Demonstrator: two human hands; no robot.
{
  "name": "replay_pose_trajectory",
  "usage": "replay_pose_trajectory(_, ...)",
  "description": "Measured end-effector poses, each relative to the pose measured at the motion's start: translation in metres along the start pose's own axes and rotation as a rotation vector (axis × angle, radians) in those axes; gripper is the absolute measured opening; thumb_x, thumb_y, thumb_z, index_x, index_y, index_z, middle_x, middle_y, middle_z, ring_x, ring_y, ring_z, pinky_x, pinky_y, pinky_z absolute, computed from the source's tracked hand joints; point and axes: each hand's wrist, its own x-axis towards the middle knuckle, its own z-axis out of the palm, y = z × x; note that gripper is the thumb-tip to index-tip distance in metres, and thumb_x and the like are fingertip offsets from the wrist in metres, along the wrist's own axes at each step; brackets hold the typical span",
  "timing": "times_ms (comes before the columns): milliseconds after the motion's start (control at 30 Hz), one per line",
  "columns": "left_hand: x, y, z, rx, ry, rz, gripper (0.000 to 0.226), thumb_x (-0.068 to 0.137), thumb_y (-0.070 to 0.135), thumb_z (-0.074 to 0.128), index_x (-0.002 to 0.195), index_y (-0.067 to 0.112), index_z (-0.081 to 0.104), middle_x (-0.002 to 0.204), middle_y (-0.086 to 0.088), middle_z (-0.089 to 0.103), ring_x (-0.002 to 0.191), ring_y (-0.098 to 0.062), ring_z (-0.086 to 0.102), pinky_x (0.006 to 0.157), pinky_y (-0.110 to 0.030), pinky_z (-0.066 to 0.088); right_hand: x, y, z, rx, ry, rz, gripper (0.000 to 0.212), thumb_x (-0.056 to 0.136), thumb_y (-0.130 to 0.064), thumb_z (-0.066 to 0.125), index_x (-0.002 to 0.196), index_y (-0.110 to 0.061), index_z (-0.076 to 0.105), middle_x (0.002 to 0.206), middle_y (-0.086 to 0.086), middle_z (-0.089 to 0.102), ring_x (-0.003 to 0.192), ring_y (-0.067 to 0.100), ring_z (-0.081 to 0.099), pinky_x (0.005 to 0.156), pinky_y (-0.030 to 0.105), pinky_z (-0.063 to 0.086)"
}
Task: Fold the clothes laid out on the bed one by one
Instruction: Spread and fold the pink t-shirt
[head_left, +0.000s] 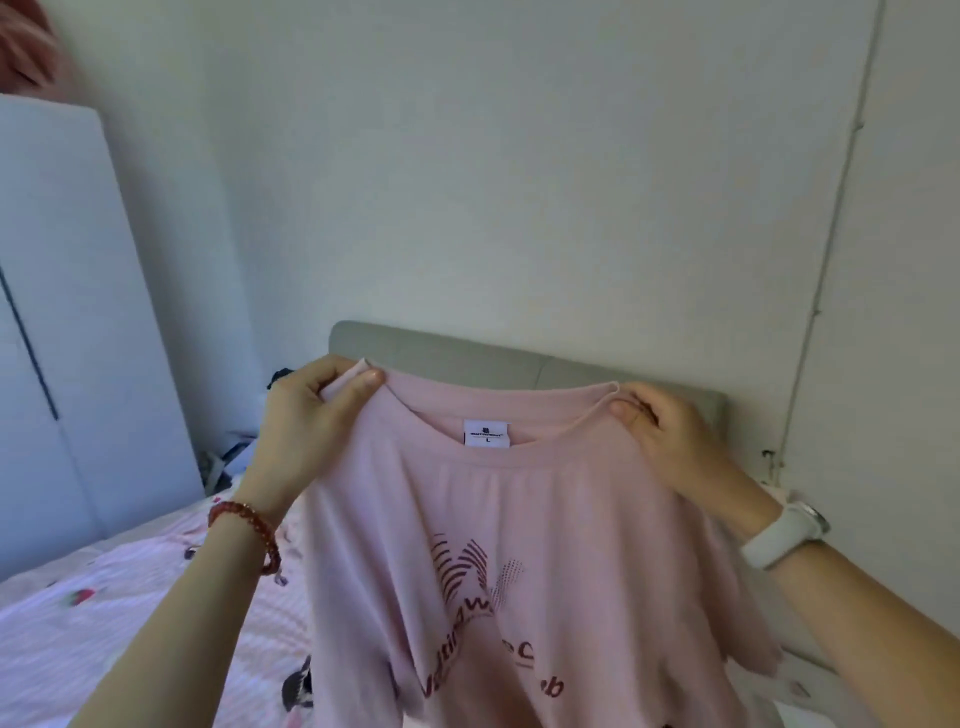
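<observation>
The left hand (317, 410) and the right hand (670, 436) each pinched a shoulder of the pale pink cotton T-shirt with a maroon chest print (519, 545), holding it up in the air above the pink striped bedsheet (130, 613). Both grips were narrow fingertip pinches near the collar, so one could probably have slipped and dropped that side. The loose sleeves might also have bunched underneath when the shirt was laid down.

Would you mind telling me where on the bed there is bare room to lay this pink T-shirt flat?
Bare pink striped sheet shows left of the T-shirt, outside the left hand. Items crowd the corner by the headboard. Under the shirt and beside the right hand, the bed is hidden.
</observation>
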Motion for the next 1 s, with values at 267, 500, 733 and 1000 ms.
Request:
replay_pose_trajectory(267, -0.062, 0.011, -0.129, 0.044, 0.234, -0.052, 0.028, 0.085, 0.005, 0.063, 0.071, 0.029, 0.064, 0.065, 0.029, 0.063, 0.064, 0.018, 0.052, 0.064, -0.001, 0.038, -0.02, -0.094, 0.073, 0.074, 0.095, -0.347, 0.021, 0.086, -0.008, 0.051, 0.093, 0.006, 0.065, 0.081, -0.004, 0.059, 0.074, 0.001, 0.052, 0.067, 0.0, 0.034)
replay_pose_trajectory(500, -0.111, 0.022, -0.232, 0.107, 0.351, -0.065, 0.025, 0.084, 0.012, 0.064, 0.07, 0.033, 0.064, 0.064, 0.026, 0.063, 0.063, 0.015, 0.052, 0.062, -0.003, 0.039, -0.055, -0.176, 0.127, 0.264, 0.118, -0.461, 0.029, 0.09, -0.017, 0.044, 0.097, 0.001, 0.066, 0.089, -0.011, 0.06, 0.083, -0.012, 0.052, 0.076, -0.002, 0.035)
replay_pose_trajectory(733, -0.113, -0.015, -0.294, 0.162, 0.306, -0.149, 0.02, 0.085, 0.018, 0.065, 0.071, 0.031, 0.065, 0.066, 0.027, 0.064, 0.064, 0.015, 0.052, 0.064, -0.003, 0.039, -0.06, -0.207, 0.194, 0.256, 0.059, -0.416, 0.028, 0.092, -0.02, 0.052, 0.106, -0.003, 0.067, 0.094, -0.005, 0.066, 0.081, 0.0, 0.057, 0.072, 0.007, 0.039)
replay_pose_trajectory(1000, -0.137, -0.138, -0.309, 0.289, -0.039, -0.566, 0.025, 0.084, 0.025, 0.068, 0.061, 0.022, 0.059, 0.057, 0.016, 0.052, 0.052, 0.003, 0.043, 0.051, -0.013, 0.035, -0.037, -0.157, 0.319, 0.107, -0.499, -0.053, 0.021, 0.094, -0.01, 0.051, 0.112, -0.001, 0.059, 0.115, 0.014, 0.064, 0.11, 0.029, 0.057, 0.085, 0.024, 0.035)
